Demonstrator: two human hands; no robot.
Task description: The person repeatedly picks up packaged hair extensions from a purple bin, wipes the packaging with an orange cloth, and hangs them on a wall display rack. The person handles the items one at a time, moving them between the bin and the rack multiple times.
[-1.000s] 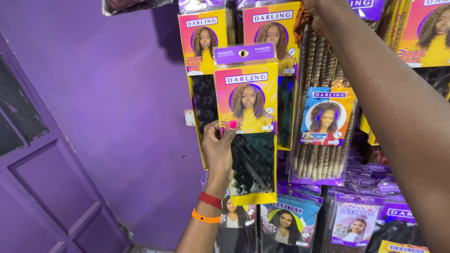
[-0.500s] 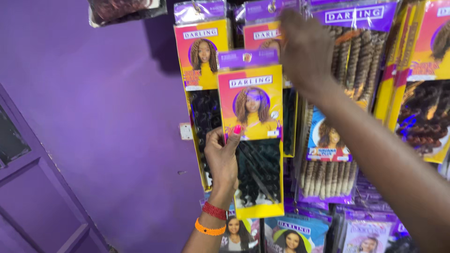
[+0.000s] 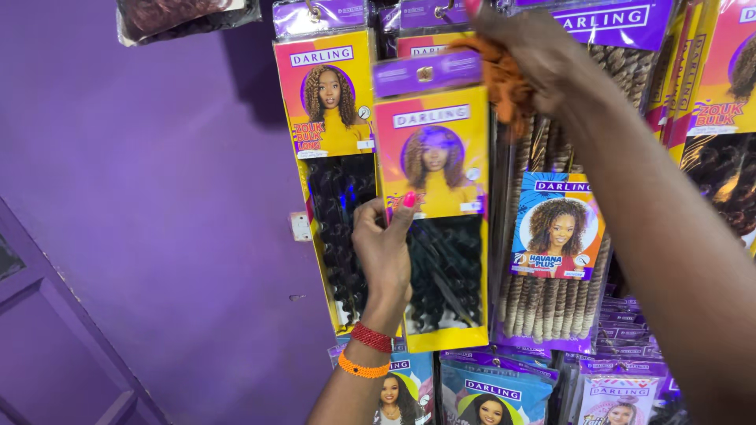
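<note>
Held hair pack hides a hanging pack.

Shop: packaged hair extensions hung in rows on purple wall.

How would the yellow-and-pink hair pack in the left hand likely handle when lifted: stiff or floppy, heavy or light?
The hair pack probably feels light: the left hand holds it up by one edge alone. It likely stays fairly flat, since its card front shows no sag. The clear glossy film over the dark hair may be slippery, so grip on the card seems safer.
</note>
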